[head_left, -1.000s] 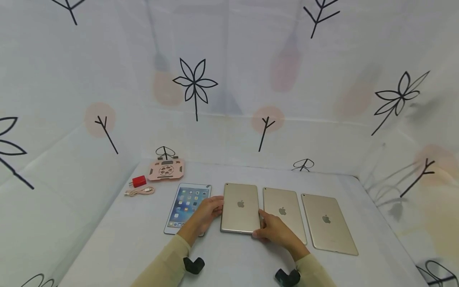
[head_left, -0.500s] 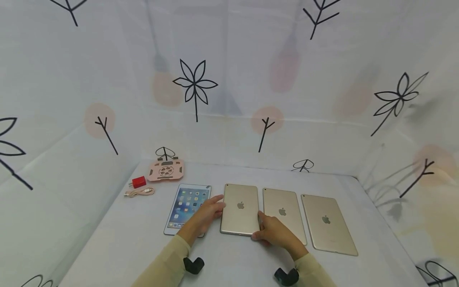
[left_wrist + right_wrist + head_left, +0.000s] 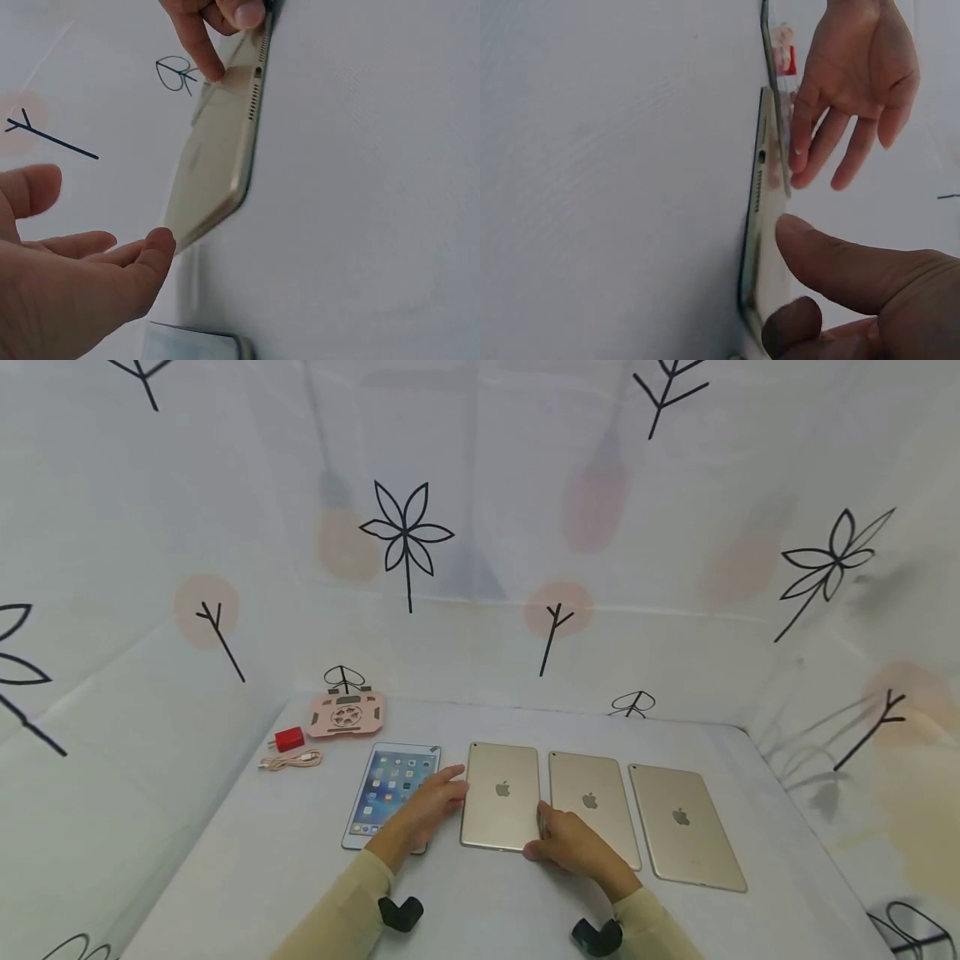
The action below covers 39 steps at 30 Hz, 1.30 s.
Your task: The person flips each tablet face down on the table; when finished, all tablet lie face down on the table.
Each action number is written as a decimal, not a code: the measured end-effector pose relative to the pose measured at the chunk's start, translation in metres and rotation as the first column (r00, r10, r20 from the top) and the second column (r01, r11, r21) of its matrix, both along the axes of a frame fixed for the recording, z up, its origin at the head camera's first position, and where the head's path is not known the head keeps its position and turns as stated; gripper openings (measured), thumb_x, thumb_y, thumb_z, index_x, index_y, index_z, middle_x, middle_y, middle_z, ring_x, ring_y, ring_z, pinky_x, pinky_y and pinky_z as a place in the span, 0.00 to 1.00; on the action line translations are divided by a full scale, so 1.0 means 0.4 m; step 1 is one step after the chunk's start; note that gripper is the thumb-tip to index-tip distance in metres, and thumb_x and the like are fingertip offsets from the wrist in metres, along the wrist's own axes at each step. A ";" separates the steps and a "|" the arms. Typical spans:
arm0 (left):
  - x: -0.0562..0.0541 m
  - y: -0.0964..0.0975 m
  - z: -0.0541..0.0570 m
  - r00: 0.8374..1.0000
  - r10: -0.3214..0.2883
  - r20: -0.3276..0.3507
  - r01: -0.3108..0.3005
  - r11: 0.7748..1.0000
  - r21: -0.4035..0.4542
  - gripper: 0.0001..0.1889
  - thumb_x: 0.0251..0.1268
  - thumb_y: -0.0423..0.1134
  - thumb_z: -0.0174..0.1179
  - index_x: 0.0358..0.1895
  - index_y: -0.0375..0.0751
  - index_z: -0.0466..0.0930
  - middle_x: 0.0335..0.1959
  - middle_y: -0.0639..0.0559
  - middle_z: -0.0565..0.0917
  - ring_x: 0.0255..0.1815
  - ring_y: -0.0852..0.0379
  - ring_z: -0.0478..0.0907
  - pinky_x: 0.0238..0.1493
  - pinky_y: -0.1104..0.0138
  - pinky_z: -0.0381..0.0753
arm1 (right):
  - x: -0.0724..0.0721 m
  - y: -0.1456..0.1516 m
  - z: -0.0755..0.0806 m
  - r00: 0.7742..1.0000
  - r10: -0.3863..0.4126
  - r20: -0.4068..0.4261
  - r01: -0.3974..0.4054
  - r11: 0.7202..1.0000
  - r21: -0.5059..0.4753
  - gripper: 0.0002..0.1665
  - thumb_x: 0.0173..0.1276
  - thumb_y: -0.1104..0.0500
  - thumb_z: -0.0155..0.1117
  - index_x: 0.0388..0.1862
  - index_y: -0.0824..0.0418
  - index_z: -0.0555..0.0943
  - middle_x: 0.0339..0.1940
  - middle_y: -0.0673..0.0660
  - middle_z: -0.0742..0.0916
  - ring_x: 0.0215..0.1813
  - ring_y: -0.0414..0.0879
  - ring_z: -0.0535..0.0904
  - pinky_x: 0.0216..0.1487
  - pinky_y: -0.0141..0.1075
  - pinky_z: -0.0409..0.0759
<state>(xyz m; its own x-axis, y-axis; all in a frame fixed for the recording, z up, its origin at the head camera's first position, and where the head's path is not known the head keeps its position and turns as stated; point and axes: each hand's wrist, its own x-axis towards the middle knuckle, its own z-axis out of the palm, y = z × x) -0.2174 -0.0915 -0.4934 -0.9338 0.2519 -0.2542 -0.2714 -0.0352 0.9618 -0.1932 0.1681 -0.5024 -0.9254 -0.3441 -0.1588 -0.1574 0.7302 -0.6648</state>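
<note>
In the head view, a gold tablet (image 3: 501, 797) lies with its back up near the middle of the table. My left hand (image 3: 427, 806) is at its left edge, fingers fairly straight; from the left wrist view, the fingertips of this hand (image 3: 90, 289) are at the tablet's edge (image 3: 214, 157). My right hand (image 3: 577, 843) holds the lower right corner, one finger along the side and the thumb by the bottom edge. The right wrist view has the right hand's thumb (image 3: 832, 262) close over the tablet (image 3: 761, 202). Below my left wrist, a white tablet (image 3: 390, 789) shows a lit screen.
Two more gold tablets, a nearer one (image 3: 592, 793) and a farther one (image 3: 686, 827), lie back up to the right. At the back left are a pink case-like piece (image 3: 347, 717), a red charger plug (image 3: 288, 739) and a coiled cable (image 3: 291, 761). Patterned white cloth (image 3: 480, 568) surrounds the table.
Both hands stay around the middle gold tablet. The left fingers draw very slightly back from its left edge. The tablets keep their places.
</note>
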 end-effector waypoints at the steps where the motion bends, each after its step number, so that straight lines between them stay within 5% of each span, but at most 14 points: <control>1: 0.001 -0.003 0.010 1.000 0.017 -0.010 -0.017 1.000 -0.013 0.31 0.78 0.38 0.51 0.79 0.32 0.56 0.75 0.30 0.65 0.73 0.35 0.66 0.75 0.47 0.66 | -0.002 -0.003 0.004 1.000 -0.016 -0.003 0.016 1.000 -0.005 0.51 0.64 0.55 0.75 0.75 0.79 0.60 0.18 0.50 0.78 0.21 0.40 0.72 0.21 0.33 0.69; 5: -0.008 -0.042 0.065 0.994 0.105 -0.032 -0.106 0.994 -0.035 0.28 0.77 0.37 0.51 0.77 0.37 0.63 0.74 0.31 0.67 0.70 0.34 0.68 0.72 0.48 0.71 | -0.011 -0.030 0.041 0.999 -0.038 0.032 0.043 0.985 -0.169 0.51 0.68 0.51 0.71 0.81 0.68 0.56 0.27 0.52 0.79 0.27 0.44 0.73 0.26 0.36 0.73; 10: -0.027 -0.147 0.101 0.988 0.147 -0.038 -0.151 0.978 -0.143 0.28 0.76 0.36 0.51 0.77 0.43 0.63 0.76 0.34 0.65 0.72 0.34 0.67 0.73 0.46 0.67 | -0.012 -0.098 0.064 0.987 0.076 0.139 -0.008 0.901 -0.434 0.50 0.73 0.50 0.66 0.83 0.64 0.52 0.41 0.56 0.81 0.37 0.48 0.79 0.40 0.40 0.83; 17: -0.020 -0.297 0.070 0.981 0.189 -0.051 -0.191 0.870 -0.454 0.28 0.79 0.37 0.48 0.78 0.40 0.60 0.77 0.32 0.63 0.74 0.33 0.65 0.72 0.42 0.67 | -0.004 -0.208 0.046 0.948 0.154 0.278 0.025 0.837 -0.547 0.50 0.73 0.49 0.65 0.84 0.61 0.51 0.66 0.66 0.78 0.60 0.54 0.81 0.62 0.53 0.81; 20: -0.010 -0.333 0.053 0.973 0.226 -0.042 -0.214 0.821 -0.530 0.28 0.78 0.38 0.48 0.77 0.38 0.61 0.77 0.29 0.61 0.76 0.31 0.61 0.72 0.40 0.66 | -0.005 -0.243 0.039 0.936 0.150 0.320 0.065 0.817 -0.573 0.49 0.72 0.50 0.65 0.83 0.59 0.52 0.69 0.69 0.76 0.62 0.57 0.80 0.64 0.55 0.79; 23: 0.000 -0.355 0.038 0.967 0.254 -0.021 -0.221 0.795 -0.565 0.28 0.77 0.39 0.49 0.76 0.36 0.61 0.76 0.28 0.60 0.76 0.30 0.59 0.73 0.39 0.64 | -0.009 -0.273 0.035 0.928 0.132 0.348 0.105 0.805 -0.584 0.48 0.73 0.51 0.65 0.83 0.59 0.53 0.68 0.68 0.77 0.63 0.58 0.80 0.65 0.54 0.78; 33: 0.011 -0.353 -0.007 0.977 0.209 -0.030 -0.188 0.792 -0.581 0.28 0.75 0.37 0.51 0.75 0.33 0.63 0.76 0.27 0.61 0.77 0.29 0.57 0.75 0.37 0.58 | -0.022 -0.321 0.020 0.877 0.119 0.465 0.249 0.716 -0.652 0.44 0.72 0.54 0.63 0.82 0.60 0.57 0.70 0.66 0.76 0.67 0.60 0.77 0.67 0.53 0.77; 39: 0.014 -0.333 -0.012 0.982 0.186 -0.031 -0.171 0.811 -0.559 0.29 0.74 0.38 0.52 0.76 0.35 0.62 0.76 0.28 0.61 0.77 0.29 0.58 0.75 0.38 0.58 | -0.023 -0.331 0.014 0.865 0.127 0.485 0.274 0.691 -0.669 0.40 0.72 0.58 0.62 0.80 0.60 0.61 0.66 0.66 0.78 0.65 0.58 0.78 0.65 0.53 0.78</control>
